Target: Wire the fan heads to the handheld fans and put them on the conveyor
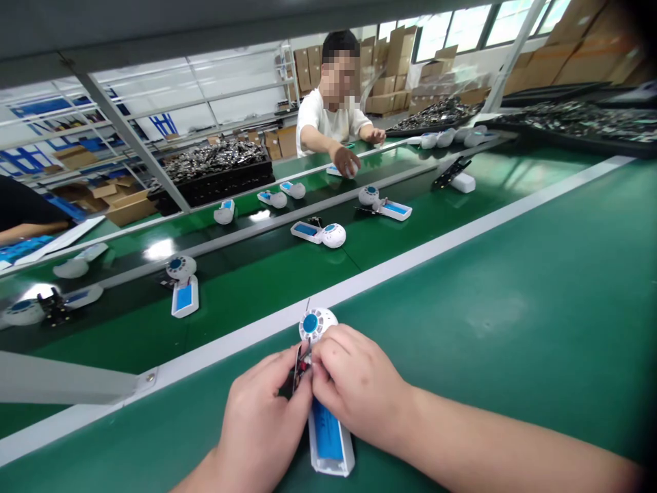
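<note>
A white plastic housing with a round head (324, 322) and a blue disc in it lies on the green bench in front of me. Its long open handle (332, 468) holds a flat blue insert. Over the joint between head and handle, my left hand (269, 407) pinches a small dark circuit board (297, 370) held on edge. My right hand (356, 376) is closed against it, thumb and forefinger pressed together near small red and white parts. What lies between the right fingertips is hidden.
Beyond a pale rail (359, 282), a green conveyor belt (246, 291) carries several similar housings, such as one with a round head (334, 235). A co-worker (328, 116) handles a white part across the belt. Black trays (210, 185) hold piled parts. A metal post (66, 378) stands left.
</note>
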`<state>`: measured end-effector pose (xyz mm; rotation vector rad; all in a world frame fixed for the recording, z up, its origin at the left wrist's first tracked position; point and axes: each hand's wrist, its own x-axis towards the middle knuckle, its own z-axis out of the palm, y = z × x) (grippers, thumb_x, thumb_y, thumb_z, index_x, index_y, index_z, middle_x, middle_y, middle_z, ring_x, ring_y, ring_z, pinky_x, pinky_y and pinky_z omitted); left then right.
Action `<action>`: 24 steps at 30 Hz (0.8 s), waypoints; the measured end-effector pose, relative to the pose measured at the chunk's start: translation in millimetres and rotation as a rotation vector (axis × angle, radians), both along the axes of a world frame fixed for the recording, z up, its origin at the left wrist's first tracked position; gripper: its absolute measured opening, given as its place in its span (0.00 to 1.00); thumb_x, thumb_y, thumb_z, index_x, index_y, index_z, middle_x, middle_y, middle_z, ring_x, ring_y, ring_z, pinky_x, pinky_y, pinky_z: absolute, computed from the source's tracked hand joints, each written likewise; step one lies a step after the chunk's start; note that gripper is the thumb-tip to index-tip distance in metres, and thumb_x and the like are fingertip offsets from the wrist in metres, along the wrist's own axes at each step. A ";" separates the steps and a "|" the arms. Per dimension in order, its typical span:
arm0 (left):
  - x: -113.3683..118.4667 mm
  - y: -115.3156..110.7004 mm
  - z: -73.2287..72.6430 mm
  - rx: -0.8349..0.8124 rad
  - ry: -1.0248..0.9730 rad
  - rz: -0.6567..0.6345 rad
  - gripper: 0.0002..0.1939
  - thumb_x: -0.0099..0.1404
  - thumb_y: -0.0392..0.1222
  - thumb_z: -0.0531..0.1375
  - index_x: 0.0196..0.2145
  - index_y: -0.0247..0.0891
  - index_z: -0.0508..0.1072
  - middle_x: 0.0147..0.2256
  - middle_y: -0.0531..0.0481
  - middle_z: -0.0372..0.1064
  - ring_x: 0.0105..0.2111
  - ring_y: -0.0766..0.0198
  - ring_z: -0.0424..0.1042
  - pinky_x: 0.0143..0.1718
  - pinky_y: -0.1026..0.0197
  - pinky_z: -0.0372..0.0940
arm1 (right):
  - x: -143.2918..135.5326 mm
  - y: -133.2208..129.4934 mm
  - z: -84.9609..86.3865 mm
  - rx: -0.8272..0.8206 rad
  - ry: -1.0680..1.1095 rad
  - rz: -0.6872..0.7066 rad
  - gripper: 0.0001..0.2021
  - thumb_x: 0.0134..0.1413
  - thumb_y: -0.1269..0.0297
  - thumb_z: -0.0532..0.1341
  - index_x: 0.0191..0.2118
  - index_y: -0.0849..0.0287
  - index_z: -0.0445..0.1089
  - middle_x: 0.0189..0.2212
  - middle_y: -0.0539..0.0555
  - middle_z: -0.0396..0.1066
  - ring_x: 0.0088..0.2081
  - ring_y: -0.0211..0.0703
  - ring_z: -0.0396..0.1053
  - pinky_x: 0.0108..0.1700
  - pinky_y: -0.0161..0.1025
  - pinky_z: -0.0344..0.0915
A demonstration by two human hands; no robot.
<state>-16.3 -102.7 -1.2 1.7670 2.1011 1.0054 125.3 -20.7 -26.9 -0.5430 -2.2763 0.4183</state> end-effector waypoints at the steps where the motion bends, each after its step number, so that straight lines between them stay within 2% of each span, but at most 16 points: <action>1: -0.4 -0.3 0.8 -0.001 0.019 -0.014 0.15 0.60 0.40 0.61 0.44 0.52 0.80 0.37 0.53 0.80 0.33 0.58 0.78 0.37 0.61 0.71 | 0.4 -0.2 -0.6 0.028 -0.008 0.004 0.11 0.59 0.72 0.50 0.29 0.60 0.66 0.27 0.55 0.66 0.31 0.45 0.61 0.35 0.43 0.65; 4: -1.7 -0.7 2.8 -0.016 0.071 -0.074 0.16 0.61 0.39 0.60 0.45 0.49 0.80 0.36 0.50 0.79 0.33 0.57 0.77 0.39 0.60 0.71 | 1.3 -1.5 -0.9 0.070 -0.027 0.014 0.11 0.60 0.73 0.50 0.29 0.61 0.67 0.27 0.56 0.66 0.32 0.45 0.61 0.36 0.44 0.65; 7: -1.2 0.3 4.9 -0.050 0.031 -0.104 0.15 0.60 0.38 0.60 0.43 0.47 0.81 0.36 0.49 0.79 0.33 0.57 0.77 0.39 0.60 0.71 | 2.3 -3.0 0.7 0.072 -0.038 0.040 0.11 0.60 0.74 0.50 0.31 0.63 0.68 0.28 0.57 0.67 0.32 0.46 0.61 0.37 0.44 0.66; 9: -0.1 1.2 6.1 -0.117 -0.088 -0.078 0.14 0.61 0.39 0.60 0.43 0.48 0.81 0.35 0.50 0.79 0.31 0.58 0.76 0.36 0.60 0.71 | 3.2 -2.6 2.3 0.064 -0.039 0.053 0.12 0.60 0.74 0.50 0.32 0.63 0.69 0.28 0.57 0.67 0.32 0.45 0.61 0.37 0.44 0.66; 13: 0.5 1.7 5.8 -0.246 -0.490 0.042 0.17 0.59 0.41 0.61 0.47 0.46 0.79 0.39 0.52 0.79 0.35 0.57 0.77 0.37 0.60 0.72 | 4.8 1.4 3.6 0.049 -0.019 0.083 0.11 0.60 0.74 0.50 0.31 0.62 0.68 0.28 0.57 0.67 0.32 0.45 0.61 0.37 0.44 0.65; 15: -0.2 1.3 5.0 -0.248 -0.565 0.076 0.19 0.57 0.41 0.63 0.47 0.44 0.79 0.40 0.51 0.79 0.37 0.56 0.78 0.38 0.60 0.72 | 5.0 3.2 3.1 0.042 -0.014 0.080 0.10 0.60 0.74 0.51 0.31 0.62 0.67 0.28 0.56 0.68 0.31 0.45 0.62 0.36 0.43 0.65; 20: -0.9 1.6 6.8 -0.176 -0.415 0.049 0.15 0.59 0.41 0.62 0.44 0.45 0.80 0.39 0.52 0.79 0.38 0.57 0.78 0.40 0.61 0.72 | 4.6 3.2 2.0 -0.014 0.051 0.069 0.09 0.59 0.74 0.51 0.31 0.60 0.66 0.28 0.56 0.68 0.32 0.44 0.63 0.35 0.42 0.65; 24: 1.3 1.0 12.2 -0.226 -0.304 -0.012 0.13 0.61 0.39 0.60 0.43 0.45 0.80 0.35 0.53 0.78 0.34 0.61 0.77 0.35 0.63 0.70 | 4.3 1.8 2.4 -0.030 0.055 0.082 0.09 0.59 0.74 0.51 0.31 0.61 0.66 0.29 0.57 0.68 0.33 0.45 0.63 0.36 0.43 0.65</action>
